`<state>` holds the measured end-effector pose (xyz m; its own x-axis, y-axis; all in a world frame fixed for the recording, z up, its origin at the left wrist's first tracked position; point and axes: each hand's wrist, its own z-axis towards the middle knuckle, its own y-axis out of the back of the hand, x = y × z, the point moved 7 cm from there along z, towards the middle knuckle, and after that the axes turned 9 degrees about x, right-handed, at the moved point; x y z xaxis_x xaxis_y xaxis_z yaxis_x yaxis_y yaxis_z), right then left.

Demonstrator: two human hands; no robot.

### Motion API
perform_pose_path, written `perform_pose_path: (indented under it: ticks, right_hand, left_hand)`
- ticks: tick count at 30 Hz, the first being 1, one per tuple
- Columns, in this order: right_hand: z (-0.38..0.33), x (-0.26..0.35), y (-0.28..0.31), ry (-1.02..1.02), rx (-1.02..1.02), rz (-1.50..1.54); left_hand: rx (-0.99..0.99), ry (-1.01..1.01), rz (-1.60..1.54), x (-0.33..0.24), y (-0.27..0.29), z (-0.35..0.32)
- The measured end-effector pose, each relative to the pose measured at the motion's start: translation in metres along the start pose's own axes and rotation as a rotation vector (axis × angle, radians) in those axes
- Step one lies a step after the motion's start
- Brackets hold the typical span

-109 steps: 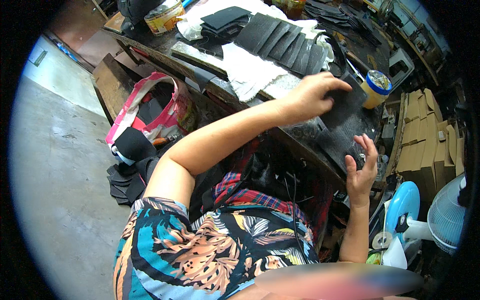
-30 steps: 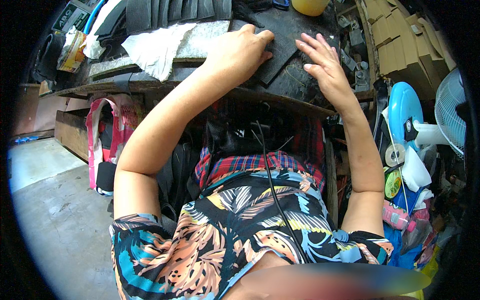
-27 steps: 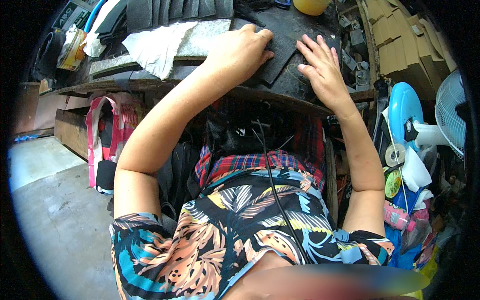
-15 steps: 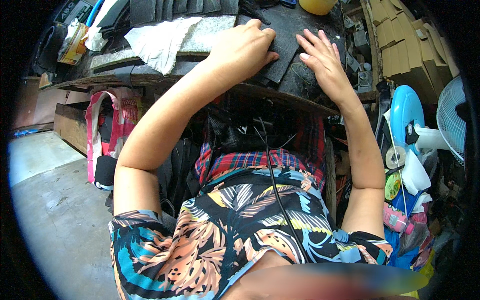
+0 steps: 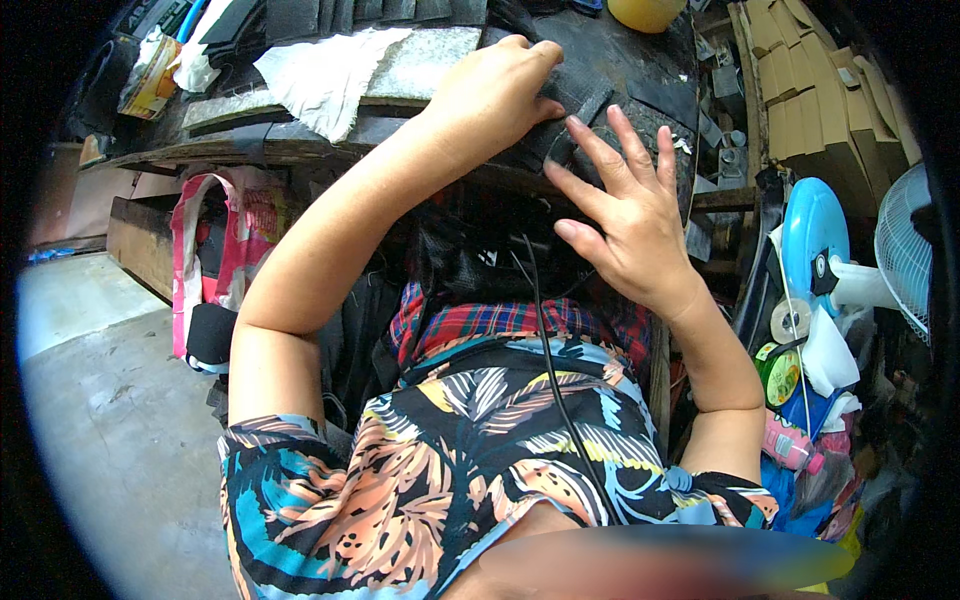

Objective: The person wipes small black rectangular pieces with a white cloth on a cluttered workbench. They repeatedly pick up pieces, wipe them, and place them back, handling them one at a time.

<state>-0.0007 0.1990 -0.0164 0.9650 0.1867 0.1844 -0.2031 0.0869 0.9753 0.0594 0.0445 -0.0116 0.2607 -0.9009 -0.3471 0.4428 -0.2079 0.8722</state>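
Observation:
My left hand (image 5: 500,88) is on the worktable (image 5: 260,148), its fingers curled over a black flat piece (image 5: 585,90) of sheet material. The thumb lies at the near side of that piece, and the fingertips are partly hidden. My right hand (image 5: 630,215) is raised at the table's near edge with its fingers spread, and nothing shows in it. Its fingertips are close to the near corner of the black piece; whether they touch it I cannot tell. Left of my left hand, a white cloth (image 5: 325,75) lies over a grey slab (image 5: 430,65).
Black strips (image 5: 380,10) line the table's back, near a yellow container (image 5: 645,12). Stacked brown cardboard (image 5: 805,90) stands at the far right. A blue and white fan (image 5: 815,235) is beside my right arm. A pink and white bag (image 5: 185,260) hangs at the left.
My right hand has come off the tabletop toward me and leftward, its fingers now spread wider. My left hand stays nearly in place while the black piece has shifted beside it.

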Motion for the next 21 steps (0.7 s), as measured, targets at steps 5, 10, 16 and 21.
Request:
perform_pose_path:
  ticks: [5, 10, 16, 21]
  right_hand:
    - [0.003, -0.049, 0.038, 0.001, -0.249, 0.619]
    - [0.005, -0.084, 0.053, -0.088, -0.457, 0.744]
    - [0.022, -0.094, 0.05, -0.086, -0.48, 0.765]
    - [0.03, -0.119, 0.078, -0.107, -0.508, 0.661]
  left_hand:
    - [-0.139, 0.023, -0.566, 0.014, 0.02, -0.002]
    - [-0.263, 0.179, -1.024, 0.054, 0.038, 0.002]
    - [-0.366, 0.259, -1.051, 0.085, 0.034, 0.023]
    - [-0.392, 0.091, -0.946, 0.105, 0.064, 0.068]
